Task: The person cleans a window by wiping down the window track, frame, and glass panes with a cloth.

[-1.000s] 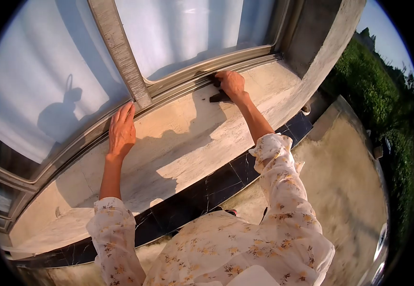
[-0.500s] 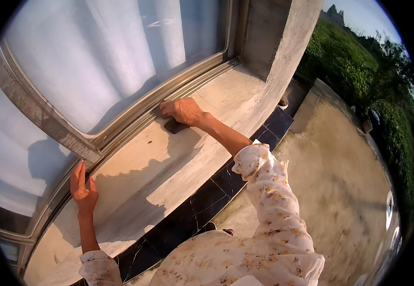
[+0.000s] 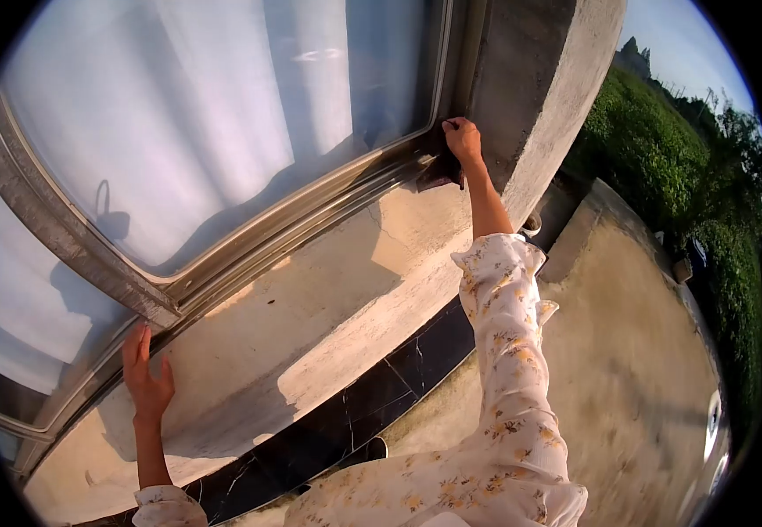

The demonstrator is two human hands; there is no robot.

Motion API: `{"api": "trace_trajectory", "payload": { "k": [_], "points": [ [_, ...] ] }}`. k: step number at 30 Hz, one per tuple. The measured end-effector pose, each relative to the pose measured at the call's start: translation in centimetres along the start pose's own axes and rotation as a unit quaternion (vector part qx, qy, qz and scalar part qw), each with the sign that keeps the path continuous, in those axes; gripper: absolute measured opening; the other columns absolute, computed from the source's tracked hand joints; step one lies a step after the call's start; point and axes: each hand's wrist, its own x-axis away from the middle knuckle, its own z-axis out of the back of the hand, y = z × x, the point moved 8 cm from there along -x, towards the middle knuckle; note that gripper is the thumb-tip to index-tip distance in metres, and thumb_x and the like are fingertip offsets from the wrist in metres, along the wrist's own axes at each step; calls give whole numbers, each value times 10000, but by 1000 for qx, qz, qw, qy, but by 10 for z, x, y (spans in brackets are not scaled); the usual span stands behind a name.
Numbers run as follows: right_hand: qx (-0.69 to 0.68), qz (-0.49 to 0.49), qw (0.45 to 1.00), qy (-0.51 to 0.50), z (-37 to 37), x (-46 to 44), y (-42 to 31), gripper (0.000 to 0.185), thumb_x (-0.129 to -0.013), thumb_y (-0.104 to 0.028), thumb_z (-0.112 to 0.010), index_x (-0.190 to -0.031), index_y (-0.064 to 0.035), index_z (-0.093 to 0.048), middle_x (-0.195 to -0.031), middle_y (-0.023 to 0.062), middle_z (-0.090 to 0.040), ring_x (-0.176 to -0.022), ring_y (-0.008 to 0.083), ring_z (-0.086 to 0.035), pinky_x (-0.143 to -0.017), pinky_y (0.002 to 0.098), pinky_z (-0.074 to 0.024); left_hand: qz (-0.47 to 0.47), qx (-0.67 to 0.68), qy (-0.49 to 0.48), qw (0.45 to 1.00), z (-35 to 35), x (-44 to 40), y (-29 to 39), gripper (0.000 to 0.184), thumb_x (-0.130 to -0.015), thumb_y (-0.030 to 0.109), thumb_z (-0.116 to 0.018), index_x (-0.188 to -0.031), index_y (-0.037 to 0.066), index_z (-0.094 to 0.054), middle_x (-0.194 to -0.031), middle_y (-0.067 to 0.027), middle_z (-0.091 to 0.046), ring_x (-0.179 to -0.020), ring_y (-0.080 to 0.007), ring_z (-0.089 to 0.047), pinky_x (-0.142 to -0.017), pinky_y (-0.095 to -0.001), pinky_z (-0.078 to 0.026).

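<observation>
My right hand is closed on a dark cloth at the far right corner of the window frame. Part of the cloth hangs below the fingers, over the end of the metal track, against the wall side. At the left, my left hand has its fingers stretched out and holds nothing. Its fingertips rest on the lower frame, just below the foot of the upright window bar. Behind the glass hangs a white curtain.
Below the window runs a pale concrete sill with a small dark speck on it. A concrete pillar stands at its right end. Black tiles line the wall under the sill. Concrete ground and green plants lie to the right.
My right hand has moved along the track with the cloth, from mid-sill up and right into the window corner. My left hand stays by the upright bar.
</observation>
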Motion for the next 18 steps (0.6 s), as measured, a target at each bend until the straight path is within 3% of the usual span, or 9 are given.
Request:
{"api": "trace_trajectory", "payload": {
  "k": [2,4,6,10,12,14,15,17,18],
  "points": [
    [165,4,980,-115,-43,15,6,244,-792,-213,-559,-916,-30,-661,-903,186,-653,-888,343,-623,-774,388,-498,1,-7,-16,1000,-3,0,-3,525,-697,-14,-588,-1212,-45,-489,-1282,-159,-448,-1189,-329,-419,-992,-391,-337],
    [297,56,944,-133,-69,38,-6,222,-798,-163,-515,-860,1,-651,-878,192,-655,-860,320,-640,-751,383,-513,3,-7,-16,1000,-2,-3,-3,524,-697,-11,-588,-1211,-42,-490,-1290,-155,-444,-1188,-335,-417,-991,-393,-337],
    [325,119,922,-171,-71,58,-32,199,-782,-125,-502,-802,16,-640,-839,205,-651,-801,317,-653,-719,380,-522,4,5,-19,1000,-5,0,-3,523,-697,-8,-587,-1210,-39,-491,-1298,-151,-440,-1187,-340,-416,-991,-396,-338],
    [265,156,933,-188,-84,94,-78,181,-760,-118,-519,-784,13,-641,-783,205,-648,-716,350,-649,-645,392,-528,3,3,-10,1000,-7,2,-9,540,-696,-4,-588,-1223,-37,-475,-1305,-149,-432,-1188,-348,-411,-987,-406,-343],
    [103,169,957,-212,-99,133,-107,184,-760,-118,-515,-771,-8,-661,-783,229,-634,-770,373,-629,-712,421,-511,5,12,-13,1000,-6,4,-8,547,-696,-3,-589,-1229,-38,-468,-1308,-150,-428,-1190,-349,-409,-986,-409,-344],
    [29,167,926,-337,-116,173,-153,207,-783,-173,-541,-781,-11,-669,-795,237,-626,-770,390,-610,-737,420,-484,5,3,-17,1000,-5,1,-6,548,-698,-1,-584,-1230,-43,-462,-1309,-154,-423,-1188,-349,-411,-984,-411,-345],
    [28,166,929,-331,-107,165,-163,207,-783,-173,-541,-781,-11,-669,-795,237,-626,-770,390,-610,-737,420,-484,0,2,-13,1000,-2,1,-5,548,-698,-1,-584,-1230,-43,-462,-1309,-154,-423,-1188,-349,-411,-984,-411,-345],
    [-77,16,939,-334,-96,139,-162,262,-795,-245,-576,-813,5,-655,-779,247,-611,-745,396,-600,-719,410,-460,8,-15,-43,999,-3,0,-7,553,-693,0,-586,-1229,-47,-461,-1301,-159,-426,-1183,-352,-415,-985,-412,-344],
    [-122,9,963,-239,-86,112,-142,307,-817,-258,-573,-822,46,-619,-633,154,-565,-613,189,-520,-625,340,-429,8,-18,-38,999,-1,-2,-7,553,-693,0,-586,-1229,-47,-461,-1301,-159,-426,-1183,-352,-415,-985,-412,-344]
  ]
}}
